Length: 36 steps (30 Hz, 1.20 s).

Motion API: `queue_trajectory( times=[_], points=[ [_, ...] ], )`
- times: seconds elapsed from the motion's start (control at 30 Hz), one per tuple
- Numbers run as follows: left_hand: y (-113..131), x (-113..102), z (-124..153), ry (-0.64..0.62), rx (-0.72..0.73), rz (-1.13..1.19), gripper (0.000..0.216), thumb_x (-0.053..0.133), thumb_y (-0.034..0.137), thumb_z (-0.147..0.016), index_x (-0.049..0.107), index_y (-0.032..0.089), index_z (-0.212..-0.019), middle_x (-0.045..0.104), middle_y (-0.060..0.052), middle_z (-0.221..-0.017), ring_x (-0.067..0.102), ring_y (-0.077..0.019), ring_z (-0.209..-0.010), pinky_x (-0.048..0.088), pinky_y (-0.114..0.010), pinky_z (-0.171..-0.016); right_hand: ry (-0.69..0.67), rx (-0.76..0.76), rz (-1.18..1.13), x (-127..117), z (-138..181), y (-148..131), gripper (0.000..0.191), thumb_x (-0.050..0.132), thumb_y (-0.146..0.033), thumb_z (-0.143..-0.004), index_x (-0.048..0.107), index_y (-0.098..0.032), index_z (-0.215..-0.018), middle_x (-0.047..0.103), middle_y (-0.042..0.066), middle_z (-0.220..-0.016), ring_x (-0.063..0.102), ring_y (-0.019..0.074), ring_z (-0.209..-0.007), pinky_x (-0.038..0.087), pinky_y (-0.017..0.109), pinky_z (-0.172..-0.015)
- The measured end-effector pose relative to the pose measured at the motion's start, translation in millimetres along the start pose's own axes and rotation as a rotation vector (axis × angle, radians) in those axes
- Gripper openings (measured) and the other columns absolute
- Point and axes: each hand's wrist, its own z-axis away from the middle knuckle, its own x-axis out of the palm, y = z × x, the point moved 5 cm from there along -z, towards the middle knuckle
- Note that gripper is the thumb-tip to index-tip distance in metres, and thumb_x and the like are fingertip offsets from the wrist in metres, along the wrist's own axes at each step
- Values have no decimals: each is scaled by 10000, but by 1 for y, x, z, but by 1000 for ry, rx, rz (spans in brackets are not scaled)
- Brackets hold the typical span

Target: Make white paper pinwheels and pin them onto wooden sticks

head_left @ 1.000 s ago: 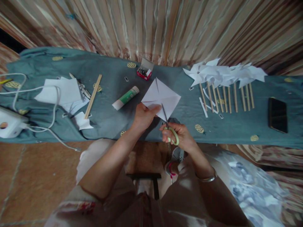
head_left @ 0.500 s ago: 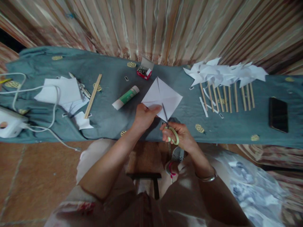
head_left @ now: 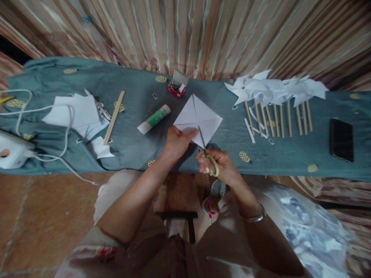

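A white square of paper (head_left: 204, 114) is turned corner-up at the middle of the cloth, with slits running inward from its top and left corners. My left hand (head_left: 178, 142) pinches it at the lower left, thumb lying on top. In my right hand (head_left: 218, 164) are scissors (head_left: 212, 165) with pale green handles, their blades on the paper from its bottom corner toward the middle. A glue stick (head_left: 154, 119) with a green label lies left of the paper. Behind it stands an open red box (head_left: 176, 88) of small metal pins.
Several paper pinwheels (head_left: 275, 90) on wooden sticks lie to the right, beside paper strips (head_left: 249, 130) and a black phone (head_left: 341, 139). Leftward are two wooden sticks (head_left: 114, 117), white paper sheets (head_left: 74, 112) and a white power strip (head_left: 13, 150) with its cable. A pleated curtain (head_left: 185, 38) hangs behind.
Almost nothing differs. The paper's right corner has shifted very slightly leftward, while both hands and the scissors keep about the same place.
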Motion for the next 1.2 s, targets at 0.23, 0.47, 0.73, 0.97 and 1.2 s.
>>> queue_trajectory(
  times=[0.23, 0.47, 0.73, 0.97, 1.2],
  points=[
    [-3, 0, -1, -11, 34, 16, 226, 719, 270, -666, 554, 172, -546, 547, 18, -519, 479, -110, -496, 377, -232, -481, 4, -18, 15, 0, 0, -2, 470, 740, -683, -704, 647, -223, -680, 617, -30, -535, 533, 100, -456, 423, 237, -462],
    [-4, -1, -1, -11, 34, 7, 229, 713, 280, -659, 544, 175, -547, 531, 25, -524, 470, -106, -498, 391, -229, -481, 8, -15, 15, 2, 0, -5, 477, 738, -684, -697, 635, -219, -665, 603, -33, -525, 513, 93, -445, 386, 226, -432],
    [-3, 0, 0, -11, 26, 25, 236, 717, 279, -663, 543, 177, -542, 537, 23, -530, 468, -102, -499, 391, -227, -484, 14, 0, 23, 0, 0, -3, 496, 745, -698, -681, 647, -212, -670, 611, -27, -527, 526, 97, -455, 411, 230, -454],
    [-2, -2, -3, -11, 33, 30, 241, 718, 288, -656, 526, 188, -550, 529, 28, -542, 470, -107, -520, 398, -235, -512, -16, 16, -1, 2, 3, -11, 499, 751, -692, -678, 640, -206, -708, 625, -32, -553, 546, 90, -465, 405, 208, -418],
    [3, -7, -6, 33, 27, 134, 184, 738, 300, -602, 603, 180, -641, 650, -12, -700, 591, -152, -666, 471, -262, -628, -65, 110, 45, -13, 18, -9, 491, 799, -636, -666, 694, -184, -829, 682, -1, -612, 609, 104, -523, 437, 190, -448]
  ],
)
